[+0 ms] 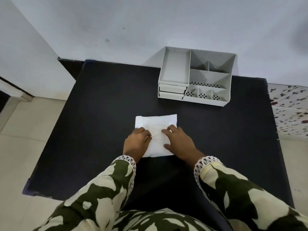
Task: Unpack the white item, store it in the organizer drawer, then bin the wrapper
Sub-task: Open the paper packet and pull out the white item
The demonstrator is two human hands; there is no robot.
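- The flat white wrapped packet [156, 125] lies mid-table on the black table [100, 114].
- The left hand [136, 142] curls round its left edge; the right hand [180, 142] presses it, fingers straight.
- The grey plastic compartment organizer [208, 101] stands at the far right corner, well apart.

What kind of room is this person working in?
Probably a room at home: a flower-patterned sheet lies beside the dark table, with pale floor tiles and a desk organizer near a plain wall.

left hand [137, 142] grips, right hand [180, 142] presses white packet [156, 122] on black table [100, 114].
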